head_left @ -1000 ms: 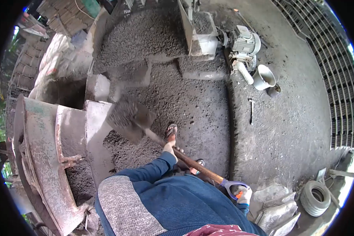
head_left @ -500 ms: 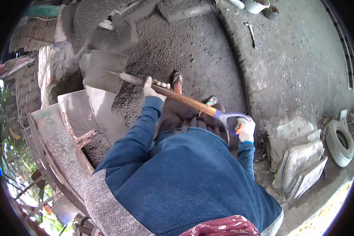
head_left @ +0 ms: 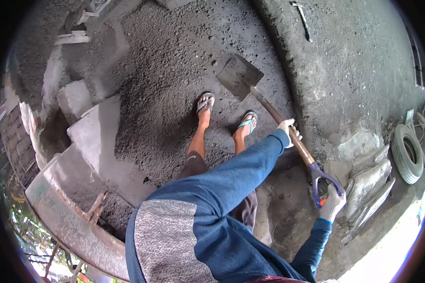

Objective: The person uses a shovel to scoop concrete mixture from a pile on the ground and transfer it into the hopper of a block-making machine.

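A shovel (head_left: 276, 113) slants across the view, its flat square blade (head_left: 239, 78) pointing away from me over the grey floor. The blade has a thin coat of grey dirt and carries no pile. My left hand (head_left: 289, 133), in a pale glove, is wrapped round the wooden shaft below its middle. At the near end, my right hand (head_left: 333, 203), gloved too, grips the purple D-shaped handle (head_left: 318, 181). Both my feet, in flip-flops (head_left: 247, 120), stand left of the shaft, beside a spread of dark gravel (head_left: 160, 80).
To the left is a rusty metal-edged trough (head_left: 75, 207) with pale slabs (head_left: 92, 137) by it. A hammer (head_left: 303, 21) lies on the raised concrete floor at the upper right. Stacked slabs (head_left: 370, 181) and a tyre (head_left: 407, 154) stand at the right.
The shovel has swung from the left, beside the trough, to the right, its blade now over the floor ahead of my feet. Both hands moved right with it, and my body turned.
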A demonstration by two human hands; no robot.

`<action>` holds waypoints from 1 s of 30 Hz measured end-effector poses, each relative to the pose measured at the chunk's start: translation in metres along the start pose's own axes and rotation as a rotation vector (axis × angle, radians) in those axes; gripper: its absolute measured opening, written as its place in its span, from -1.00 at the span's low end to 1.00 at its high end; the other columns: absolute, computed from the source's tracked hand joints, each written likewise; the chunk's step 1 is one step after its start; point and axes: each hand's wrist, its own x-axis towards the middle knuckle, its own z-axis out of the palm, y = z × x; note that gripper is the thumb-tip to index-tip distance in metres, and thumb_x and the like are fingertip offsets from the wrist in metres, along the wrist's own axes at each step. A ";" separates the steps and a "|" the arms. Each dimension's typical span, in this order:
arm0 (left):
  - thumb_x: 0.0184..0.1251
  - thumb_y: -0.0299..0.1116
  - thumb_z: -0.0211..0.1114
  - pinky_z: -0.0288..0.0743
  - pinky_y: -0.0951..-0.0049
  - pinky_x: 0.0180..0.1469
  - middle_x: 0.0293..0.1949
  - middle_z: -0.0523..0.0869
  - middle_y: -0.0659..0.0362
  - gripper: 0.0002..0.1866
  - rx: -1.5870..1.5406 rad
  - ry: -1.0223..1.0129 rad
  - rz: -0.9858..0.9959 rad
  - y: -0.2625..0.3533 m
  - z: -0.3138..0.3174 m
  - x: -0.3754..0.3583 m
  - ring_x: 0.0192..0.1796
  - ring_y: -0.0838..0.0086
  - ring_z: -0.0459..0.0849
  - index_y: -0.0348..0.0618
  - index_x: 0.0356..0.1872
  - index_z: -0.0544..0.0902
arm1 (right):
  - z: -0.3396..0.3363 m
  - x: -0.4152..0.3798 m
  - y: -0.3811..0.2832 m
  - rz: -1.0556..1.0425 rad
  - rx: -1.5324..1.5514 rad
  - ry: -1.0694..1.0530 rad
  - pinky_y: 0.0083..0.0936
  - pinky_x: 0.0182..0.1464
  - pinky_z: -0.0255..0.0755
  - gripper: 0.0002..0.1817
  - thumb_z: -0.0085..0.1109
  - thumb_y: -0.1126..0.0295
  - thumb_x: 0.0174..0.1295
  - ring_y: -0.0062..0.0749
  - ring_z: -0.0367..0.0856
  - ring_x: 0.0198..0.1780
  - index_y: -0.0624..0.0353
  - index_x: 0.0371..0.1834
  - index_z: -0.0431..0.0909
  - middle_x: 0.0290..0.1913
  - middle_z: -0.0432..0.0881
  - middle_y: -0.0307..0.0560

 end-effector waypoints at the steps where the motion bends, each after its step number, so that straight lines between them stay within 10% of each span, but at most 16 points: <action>1: 0.33 -0.13 0.31 0.56 -0.09 -0.22 -0.55 0.44 0.18 -0.71 -0.006 0.001 0.030 0.015 0.011 0.000 -0.53 0.24 0.50 -0.01 -0.39 0.42 | 0.020 0.006 -0.014 -0.016 -0.019 -0.005 -0.61 -0.44 0.39 -0.87 0.30 0.53 0.12 -0.61 0.52 -0.49 0.29 -0.26 0.69 -0.42 0.65 -0.22; 5: 0.20 -0.21 0.21 0.55 -0.34 -0.24 -0.50 0.47 0.04 -0.78 0.008 -0.052 0.301 0.177 -0.009 -0.042 -0.51 0.05 0.55 -0.04 -0.40 0.38 | 0.163 -0.011 -0.103 -0.110 -0.095 -0.260 -0.52 -0.40 0.46 -0.84 0.36 0.50 0.07 -0.55 0.60 -0.45 0.33 -0.28 0.71 -0.42 0.71 -0.17; 6: 0.24 -0.20 0.16 0.55 -0.23 -0.11 -0.60 0.46 0.09 -0.78 0.042 -0.172 0.416 0.241 -0.040 -0.050 -0.53 0.11 0.55 -0.03 -0.51 0.40 | 0.208 -0.021 -0.106 0.006 -0.088 -0.346 -0.51 -0.38 0.51 -0.82 0.39 0.48 0.05 -0.54 0.62 -0.45 0.33 -0.29 0.71 -0.42 0.72 -0.14; 7: 0.25 -0.20 0.15 0.54 -0.19 -0.19 -0.58 0.49 0.05 -0.77 0.107 -0.015 0.512 0.297 -0.049 -0.082 -0.51 0.11 0.56 -0.03 -0.53 0.40 | 0.259 -0.039 -0.101 -0.378 -0.101 -0.348 -0.51 -0.34 0.55 -0.79 0.40 0.46 0.02 -0.54 0.65 -0.44 0.34 -0.29 0.70 -0.44 0.71 -0.12; 11: 0.39 -0.22 0.15 0.56 0.05 -0.13 -0.65 0.48 0.21 -0.67 0.180 0.117 0.632 0.433 -0.092 -0.159 -0.50 0.28 0.51 -0.03 -0.60 0.40 | 0.382 -0.086 -0.089 -0.195 0.159 -0.561 -0.44 -0.18 0.58 -0.62 0.46 0.37 -0.06 -0.42 0.71 -0.30 0.39 -0.19 0.68 -0.34 0.75 0.00; 16: 0.39 -0.27 0.20 0.60 0.03 -0.16 -0.59 0.49 0.20 -0.75 0.022 0.247 0.821 0.396 -0.109 -0.202 -0.49 0.29 0.52 -0.02 -0.49 0.42 | 0.373 -0.071 -0.062 0.129 0.371 -0.820 -0.50 -0.30 0.54 -0.84 0.37 0.57 0.08 -0.46 0.66 -0.38 0.30 -0.26 0.63 -0.39 0.70 -0.09; 20: 0.38 -0.28 0.26 0.64 0.10 -0.23 -0.46 0.53 0.20 -0.81 -0.150 0.286 0.808 0.285 -0.117 -0.254 -0.44 0.33 0.57 -0.06 -0.38 0.47 | 0.295 -0.048 -0.019 -0.190 0.197 -0.903 -0.48 -0.33 0.52 -0.83 0.33 0.48 0.11 -0.46 0.64 -0.38 0.25 -0.22 0.67 -0.35 0.70 -0.16; 21: 0.36 -0.26 0.32 0.65 0.12 -0.21 -0.37 0.55 0.18 -0.81 -0.102 0.016 0.789 0.281 -0.171 -0.234 -0.37 0.34 0.60 -0.08 -0.32 0.50 | 0.265 -0.046 -0.007 -0.173 0.213 -0.935 -0.47 -0.38 0.50 -0.85 0.31 0.48 0.12 -0.48 0.62 -0.42 0.21 -0.23 0.67 -0.37 0.68 -0.18; 24: 0.32 0.01 0.31 0.58 0.10 -0.16 -0.33 0.61 0.14 -0.53 -0.203 0.167 0.553 0.151 -0.128 -0.333 -0.31 0.19 0.59 -0.21 -0.02 0.57 | 0.154 -0.058 0.007 0.225 0.267 -0.928 -0.43 -0.48 0.49 -0.89 0.29 0.49 0.03 -0.50 0.59 -0.51 0.23 -0.36 0.61 -0.47 0.62 -0.21; 26: 0.34 0.08 0.30 0.54 -0.03 -0.19 -0.48 0.52 0.13 -0.58 -0.238 0.049 0.662 0.144 -0.180 -0.337 -0.37 0.19 0.58 -0.09 -0.29 0.46 | 0.084 -0.063 0.015 0.064 0.069 -0.916 -0.43 -0.52 0.46 -0.93 0.22 0.52 -0.09 -0.49 0.52 -0.60 0.20 -0.55 0.50 -0.60 0.51 -0.22; 27: 0.36 0.12 0.26 0.51 -0.05 -0.25 -0.58 0.47 0.15 -0.57 -0.385 -0.055 0.618 0.148 -0.191 -0.355 -0.46 0.21 0.53 -0.04 -0.38 0.43 | 0.050 -0.085 -0.008 0.301 0.187 -0.805 -0.43 -0.53 0.46 -0.93 0.20 0.52 -0.14 -0.44 0.52 -0.63 0.23 -0.58 0.50 -0.63 0.50 -0.18; 28: 0.39 0.10 0.21 0.47 -0.09 -0.32 -0.62 0.44 0.17 -0.57 -0.336 0.246 0.642 0.148 -0.192 -0.361 -0.56 0.22 0.48 -0.02 -0.46 0.40 | 0.021 -0.083 0.012 -0.103 -0.008 -0.867 -0.33 -0.56 0.46 -0.92 0.17 0.49 -0.08 -0.33 0.51 -0.67 0.19 -0.56 0.46 -0.65 0.49 -0.14; 30: 0.42 0.01 0.17 0.48 -0.14 -0.37 -0.63 0.44 0.17 -0.66 -0.086 0.151 0.623 0.144 -0.252 -0.297 -0.62 0.17 0.46 0.05 -0.46 0.40 | -0.017 -0.101 0.000 0.264 0.173 -0.732 -0.31 -0.55 0.48 -0.92 0.20 0.49 -0.09 -0.31 0.50 -0.67 0.24 -0.55 0.51 -0.68 0.49 -0.08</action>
